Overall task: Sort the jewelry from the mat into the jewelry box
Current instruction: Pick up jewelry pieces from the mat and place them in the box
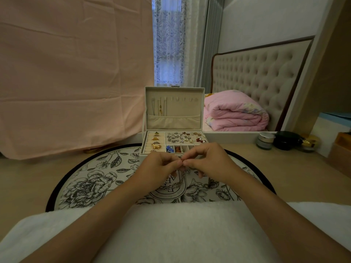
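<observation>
A round mat (91,179) with black floral print lies on the table. Behind it stands the cream jewelry box (174,118), lid up, with rings at the left, many earrings at the right and small compartments in front. A gold necklace hangs inside the lid. My left hand (159,168) and my right hand (207,162) meet fingertip to fingertip above the mat, just in front of the box. Together they pinch the ends of a silver chain bracelet (175,184), which hangs down in a loop between them.
Cosmetic jars (266,140) and a black round case (287,140) stand on the table at the right. A mirror behind reflects a bed and a pink folded quilt. A pink cloth covers the left background. A white towel (171,230) lies across my lap.
</observation>
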Demonstrator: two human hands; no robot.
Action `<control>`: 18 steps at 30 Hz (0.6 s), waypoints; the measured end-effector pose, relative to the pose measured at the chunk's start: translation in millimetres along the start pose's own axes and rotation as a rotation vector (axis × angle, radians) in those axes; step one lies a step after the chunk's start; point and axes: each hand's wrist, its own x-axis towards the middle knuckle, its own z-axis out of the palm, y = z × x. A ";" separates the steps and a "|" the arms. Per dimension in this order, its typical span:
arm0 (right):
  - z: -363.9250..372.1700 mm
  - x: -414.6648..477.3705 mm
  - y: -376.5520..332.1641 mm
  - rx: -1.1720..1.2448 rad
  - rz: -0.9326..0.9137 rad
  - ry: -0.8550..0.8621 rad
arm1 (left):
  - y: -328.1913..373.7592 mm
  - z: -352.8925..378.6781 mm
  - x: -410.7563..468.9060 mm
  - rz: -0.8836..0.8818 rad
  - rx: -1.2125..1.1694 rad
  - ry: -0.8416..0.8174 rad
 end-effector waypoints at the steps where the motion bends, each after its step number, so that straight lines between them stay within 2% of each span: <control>1: -1.2 -0.2 -0.4 -0.020 0.003 -0.016 | -1.5 -1.5 0.2 0.028 0.070 -0.020; 3: -3.2 -0.1 -0.8 -0.082 -0.004 -0.039 | -3.4 -3.1 -0.5 0.068 0.201 -0.049; 8: -2.3 3.5 0.4 -0.252 -0.046 -0.103 | 0.5 -2.7 -1.9 0.078 0.338 -0.037; 13: -2.0 5.1 3.3 -0.310 -0.038 -0.218 | 2.6 -1.2 -3.4 0.020 0.292 -0.152; 18: -3.2 3.4 4.2 -0.117 0.016 -0.204 | 5.0 -4.0 -4.1 -0.035 0.228 -0.152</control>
